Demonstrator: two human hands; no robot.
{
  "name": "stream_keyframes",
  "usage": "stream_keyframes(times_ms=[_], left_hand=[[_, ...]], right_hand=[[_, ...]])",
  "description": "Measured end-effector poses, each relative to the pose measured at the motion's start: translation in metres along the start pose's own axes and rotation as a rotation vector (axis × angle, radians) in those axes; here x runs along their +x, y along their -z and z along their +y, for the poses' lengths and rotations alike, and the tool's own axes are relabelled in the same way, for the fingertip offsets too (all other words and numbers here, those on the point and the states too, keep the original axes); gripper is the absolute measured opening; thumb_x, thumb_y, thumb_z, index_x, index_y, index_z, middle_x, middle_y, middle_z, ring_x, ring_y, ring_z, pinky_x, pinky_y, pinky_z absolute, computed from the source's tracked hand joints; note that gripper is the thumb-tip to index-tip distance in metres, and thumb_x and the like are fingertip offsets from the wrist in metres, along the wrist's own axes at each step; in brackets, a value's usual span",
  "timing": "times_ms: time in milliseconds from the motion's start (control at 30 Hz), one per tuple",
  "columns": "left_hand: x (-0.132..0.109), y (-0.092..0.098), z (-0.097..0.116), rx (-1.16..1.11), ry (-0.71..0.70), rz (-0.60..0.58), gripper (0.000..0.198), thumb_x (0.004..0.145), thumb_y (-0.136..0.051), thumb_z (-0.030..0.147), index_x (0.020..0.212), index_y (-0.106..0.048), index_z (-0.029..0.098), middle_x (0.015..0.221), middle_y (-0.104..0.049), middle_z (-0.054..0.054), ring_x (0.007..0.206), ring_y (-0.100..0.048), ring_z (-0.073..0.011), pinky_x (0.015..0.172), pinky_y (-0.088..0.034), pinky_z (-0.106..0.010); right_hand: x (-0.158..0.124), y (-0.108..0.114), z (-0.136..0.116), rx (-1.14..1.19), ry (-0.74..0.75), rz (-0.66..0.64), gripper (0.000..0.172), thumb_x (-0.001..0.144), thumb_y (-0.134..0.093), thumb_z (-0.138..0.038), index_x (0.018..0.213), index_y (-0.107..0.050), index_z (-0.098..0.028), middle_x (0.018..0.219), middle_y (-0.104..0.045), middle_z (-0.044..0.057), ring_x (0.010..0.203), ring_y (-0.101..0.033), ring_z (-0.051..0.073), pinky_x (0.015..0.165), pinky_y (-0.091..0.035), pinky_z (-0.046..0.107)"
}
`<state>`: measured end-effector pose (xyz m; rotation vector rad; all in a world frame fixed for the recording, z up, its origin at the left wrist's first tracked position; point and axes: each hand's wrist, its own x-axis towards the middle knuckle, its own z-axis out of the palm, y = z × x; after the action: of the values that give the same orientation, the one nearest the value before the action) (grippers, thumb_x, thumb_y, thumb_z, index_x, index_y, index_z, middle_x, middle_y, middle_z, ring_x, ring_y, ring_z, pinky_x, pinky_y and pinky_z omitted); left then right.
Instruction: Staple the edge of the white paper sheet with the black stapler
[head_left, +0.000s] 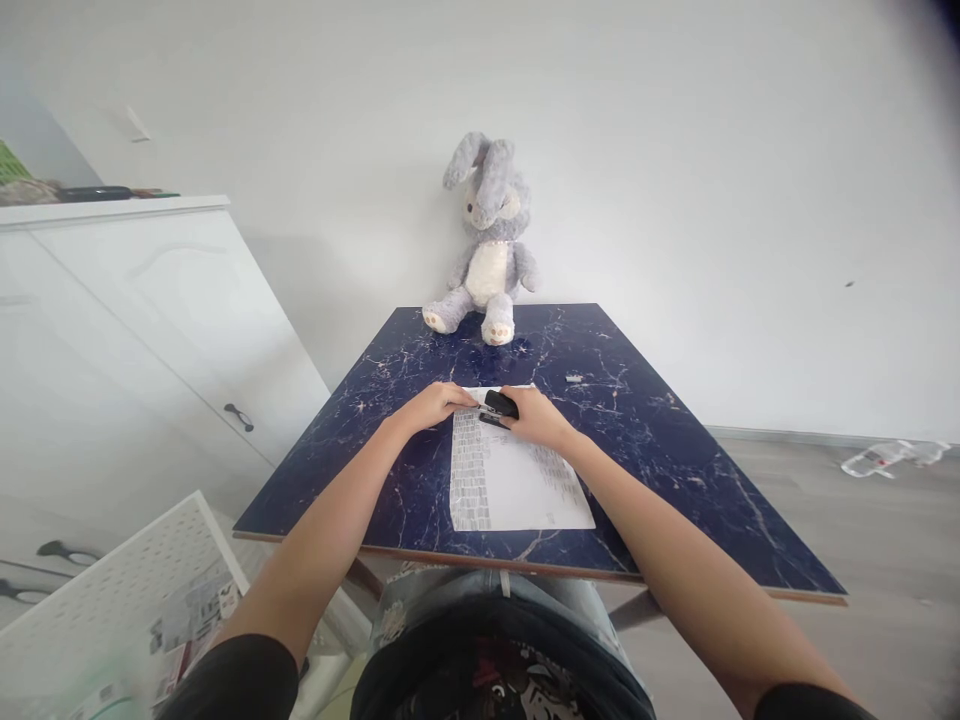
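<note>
My right hand is closed around a black stapler held over the upper part of a printed sheet of paper. The stapler's top is raised from its base, and a metal part shows between them. From the left, my left hand reaches to the stapler's front end with its fingers pressed together. Whatever lies between those fingertips is too small to make out. Dense rows of print run down the paper's left side; its middle is white. A small grey strip, like staples, lies on the table right of the paper.
A grey plush rabbit sits at the back of the dark blue marbled table, against the wall. To the left stand a white cabinet and a white perforated bin with papers in it. Clear plastic lies on the floor at right.
</note>
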<state>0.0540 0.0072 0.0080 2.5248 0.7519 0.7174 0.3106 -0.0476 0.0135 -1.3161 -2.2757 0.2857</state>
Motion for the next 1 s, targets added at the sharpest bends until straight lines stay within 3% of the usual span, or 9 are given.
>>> stream_keyframes(times_ms=[133,233,367,500,567,733,867,1000], left_hand=[[-0.010,0.012,-0.001,-0.143,0.113,-0.019,0.019,0.087,-0.068,0.023,0.101,-0.080,0.026,0.105,-0.077,-0.004,0.097,-0.073,-0.0205,0.094,-0.054,-0.032],[-0.009,0.012,0.010,-0.243,0.180,0.002,0.025,0.081,-0.075,0.025,0.105,-0.079,0.022,0.100,-0.078,-0.006,0.092,-0.073,-0.0213,0.088,-0.056,-0.032],[0.002,-0.001,0.032,-0.215,0.155,0.078,0.038,0.077,-0.078,0.023,0.114,-0.073,0.019,0.100,-0.077,-0.006,0.094,-0.071,-0.0204,0.089,-0.052,-0.032],[0.010,-0.004,0.040,-0.195,0.117,0.128,0.033,0.080,-0.076,0.024,0.111,-0.068,0.019,0.095,-0.074,-0.003,0.089,-0.069,-0.0181,0.086,-0.049,-0.030],[0.009,0.002,0.035,-0.184,0.109,0.178,0.028,0.081,-0.075,0.029,0.106,-0.067,0.019,0.096,-0.073,-0.003,0.088,-0.067,-0.0176,0.084,-0.048,-0.029],[-0.002,0.016,0.003,-0.197,0.237,0.511,0.029,0.094,-0.056,0.046,0.094,-0.063,0.018,0.087,-0.067,-0.004,0.071,-0.062,-0.0148,0.070,-0.048,-0.027],[-0.006,0.007,-0.012,-0.205,0.280,0.436,0.032,0.094,-0.055,0.049,0.093,-0.062,0.018,0.081,-0.065,-0.002,0.065,-0.060,-0.0141,0.064,-0.045,-0.026],[-0.006,-0.003,-0.011,-0.202,0.282,0.362,0.031,0.094,-0.054,0.049,0.095,-0.063,0.019,0.078,-0.064,-0.001,0.063,-0.060,-0.0141,0.064,-0.045,-0.026]], right_hand=[[-0.001,0.005,-0.002,0.064,0.032,-0.004,0.019,0.075,-0.069,-0.018,0.093,-0.066,-0.020,0.086,-0.072,0.004,0.076,-0.064,0.021,0.063,-0.040,0.025],[-0.002,0.012,-0.007,0.143,0.099,-0.018,0.017,0.074,-0.071,-0.019,0.090,-0.068,-0.019,0.083,-0.072,0.002,0.076,-0.064,0.019,0.067,-0.041,0.025],[-0.003,0.018,-0.015,0.268,0.193,-0.020,0.019,0.078,-0.071,-0.023,0.096,-0.069,-0.019,0.086,-0.072,0.001,0.077,-0.064,0.018,0.071,-0.042,0.025],[-0.002,0.017,-0.020,0.307,0.150,0.036,0.021,0.080,-0.071,-0.029,0.098,-0.069,-0.018,0.084,-0.072,0.002,0.074,-0.063,0.017,0.069,-0.042,0.025],[-0.001,0.014,-0.025,0.270,0.077,0.068,0.020,0.081,-0.072,-0.031,0.096,-0.067,-0.018,0.082,-0.071,0.001,0.072,-0.062,0.017,0.066,-0.041,0.025],[0.007,-0.010,-0.046,0.077,-0.164,0.134,0.013,0.081,-0.069,-0.025,0.091,-0.065,-0.018,0.085,-0.072,0.006,0.074,-0.063,0.020,0.064,-0.040,0.027],[0.008,-0.024,-0.054,-0.022,-0.241,0.075,0.012,0.082,-0.065,-0.019,0.093,-0.064,-0.018,0.092,-0.073,0.011,0.079,-0.065,0.023,0.067,-0.040,0.029],[-0.020,-0.018,-0.042,-0.067,-0.276,0.081,0.012,0.084,-0.063,-0.020,0.096,-0.062,-0.018,0.093,-0.072,0.011,0.081,-0.065,0.024,0.067,-0.040,0.030]])
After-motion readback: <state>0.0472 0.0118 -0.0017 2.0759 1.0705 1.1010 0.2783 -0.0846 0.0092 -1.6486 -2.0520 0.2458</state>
